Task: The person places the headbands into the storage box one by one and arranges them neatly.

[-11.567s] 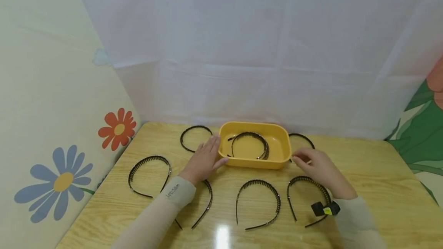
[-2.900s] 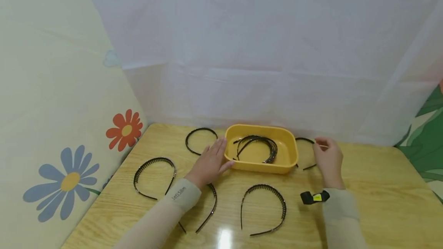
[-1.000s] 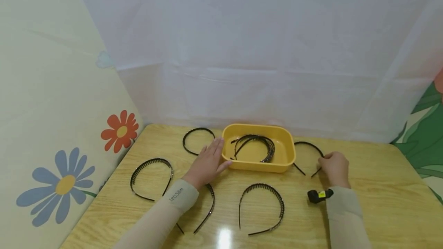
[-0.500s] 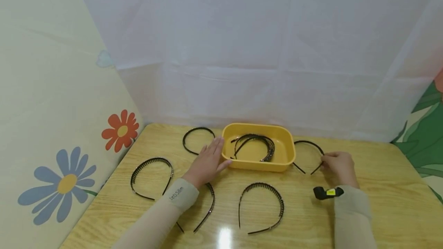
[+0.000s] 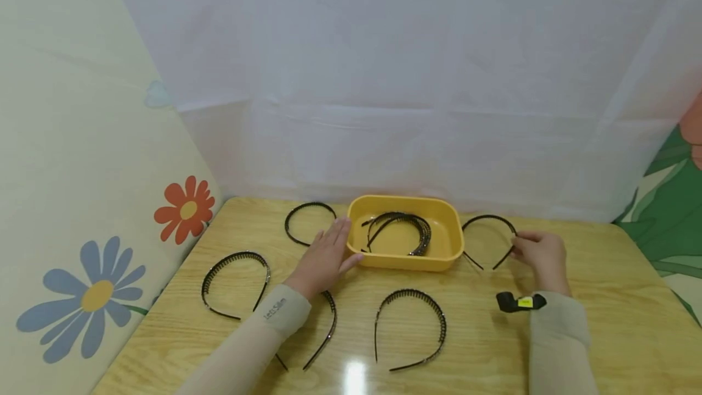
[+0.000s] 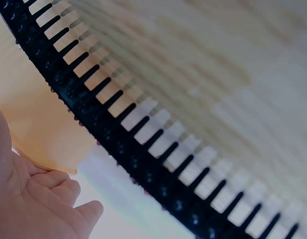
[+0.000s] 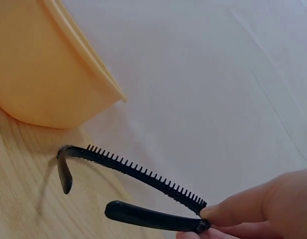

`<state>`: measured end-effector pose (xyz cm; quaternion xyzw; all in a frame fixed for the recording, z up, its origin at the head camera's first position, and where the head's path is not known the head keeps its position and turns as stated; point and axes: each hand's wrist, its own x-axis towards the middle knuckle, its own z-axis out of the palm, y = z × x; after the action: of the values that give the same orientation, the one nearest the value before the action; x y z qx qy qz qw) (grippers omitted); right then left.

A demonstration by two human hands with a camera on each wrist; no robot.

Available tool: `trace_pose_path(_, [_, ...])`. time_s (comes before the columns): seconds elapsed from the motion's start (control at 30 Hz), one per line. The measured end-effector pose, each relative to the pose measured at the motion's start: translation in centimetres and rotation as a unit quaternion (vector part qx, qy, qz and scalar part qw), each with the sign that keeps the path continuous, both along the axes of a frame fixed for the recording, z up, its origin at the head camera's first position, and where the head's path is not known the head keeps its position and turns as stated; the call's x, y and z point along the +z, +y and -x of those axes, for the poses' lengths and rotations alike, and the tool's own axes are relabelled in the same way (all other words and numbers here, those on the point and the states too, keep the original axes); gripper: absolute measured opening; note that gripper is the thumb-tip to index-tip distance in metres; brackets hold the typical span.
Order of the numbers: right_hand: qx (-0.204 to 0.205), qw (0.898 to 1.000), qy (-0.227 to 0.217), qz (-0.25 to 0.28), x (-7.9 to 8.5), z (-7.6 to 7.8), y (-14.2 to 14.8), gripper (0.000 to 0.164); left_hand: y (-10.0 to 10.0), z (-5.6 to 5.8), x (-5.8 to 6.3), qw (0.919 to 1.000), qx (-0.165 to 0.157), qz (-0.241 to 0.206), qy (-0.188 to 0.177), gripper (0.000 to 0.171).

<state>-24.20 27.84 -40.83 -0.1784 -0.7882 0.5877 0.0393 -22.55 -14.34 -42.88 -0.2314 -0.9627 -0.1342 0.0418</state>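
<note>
A yellow tray [image 5: 400,259] stands at the back middle of the wooden table, with a few black headbands [image 5: 408,228] lying in it. My left hand [image 5: 331,250] rests flat with straight fingers against the tray's left wall. My right hand [image 5: 523,245] pinches the right end of a black toothed headband [image 5: 490,220] just right of the tray. In the right wrist view my fingertips [image 7: 243,209] grip that headband [image 7: 138,173] at one end, beside the tray [image 7: 44,79]. The left wrist view shows a toothed headband [image 6: 143,159] close up and my left hand [image 6: 39,204].
More black headbands lie on the table: one back left [image 5: 308,207], one at the left [image 5: 236,256], one front centre [image 5: 410,294], one under my left forearm [image 5: 327,328]. A flowered panel [image 5: 93,200] walls the left side, and a white sheet [image 5: 411,108] hangs behind.
My right hand has closed on the headband right of the tray and shifted it slightly back and right. Earlier, the front-right headband went into the tray. The left hand has stayed put.
</note>
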Motion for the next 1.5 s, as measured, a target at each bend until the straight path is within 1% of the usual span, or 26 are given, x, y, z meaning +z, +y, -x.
trace_pose_path(0.23, [-0.042, 0.998, 0.046, -0.005, 0.7, -0.1, -0.1, 0.042, 0.0, 0.0, 0.0, 1.0000, -0.001, -0.001, 0.003, 0.084])
trace_pose_path(0.33, [-0.058, 0.996, 0.067, 0.006, 1.0, -0.2, -0.3, 0.041, 0.0, 0.1, 0.0, 1.0000, 0.000, -0.001, 0.003, 0.084])
trace_pose_path(0.43, [-0.072, 0.994, 0.080, 0.017, 1.3, -0.2, -0.4, 0.041, 0.0, 0.1, 0.0, 1.0000, 0.000, -0.001, 0.001, 0.085])
trace_pose_path(0.6, [-0.092, 0.991, 0.093, 0.010, 1.8, -0.4, -0.8, 0.041, 0.1, 0.1, 0.0, 1.0000, -0.002, 0.000, 0.001, 0.084])
trace_pose_path(0.67, [-0.096, 0.991, 0.094, 0.021, 2.0, -0.4, -1.0, 0.041, 0.1, 0.1, 0.0, 1.0000, -0.001, 0.004, 0.000, 0.084])
trace_pose_path(0.73, [-0.099, 0.989, 0.096, 0.051, 2.2, -0.4, -1.2, 0.042, 0.1, 0.1, 0.0, 1.0000, 0.000, 0.006, -0.002, 0.084])
trace_pose_path(0.9, [-0.095, 0.983, 0.099, 0.119, 2.7, -0.3, -1.8, 0.043, 0.0, 0.0, 0.2, 0.9999, 0.005, 0.008, -0.007, 0.085])
trace_pose_path(1.03, [-0.089, 0.981, 0.092, 0.147, 2.9, -0.3, -2.2, 0.044, 0.0, 0.0, 0.3, 0.9999, 0.005, 0.008, -0.008, 0.085])
trace_pose_path(1.13, [-0.077, 0.980, 0.095, 0.158, 3.0, -0.3, -2.5, 0.044, 0.0, 0.0, 0.4, 1.0000, 0.004, 0.006, -0.006, 0.084])
trace_pose_path(1.23, [-0.061, 0.977, 0.105, 0.177, 3.0, -0.3, -2.8, 0.035, 0.0, 0.0, 0.4, 1.0000, 0.003, 0.005, -0.004, 0.085])
trace_pose_path(1.3, [-0.050, 0.975, 0.110, 0.189, 3.0, -0.3, -3.0, 0.033, 0.0, 0.0, 0.4, 1.0000, 0.004, 0.005, -0.004, 0.085])
trace_pose_path(1.37, [-0.036, 0.975, 0.111, 0.188, 3.0, -0.4, -3.3, 0.031, 0.0, 0.0, 0.3, 1.0000, 0.004, 0.005, -0.004, 0.085])
trace_pose_path(1.5, [-0.012, 0.981, 0.099, 0.165, 3.1, -0.6, -3.8, 0.040, 0.0, 0.0, 0.2, 0.9999, 0.005, 0.007, -0.006, 0.085])
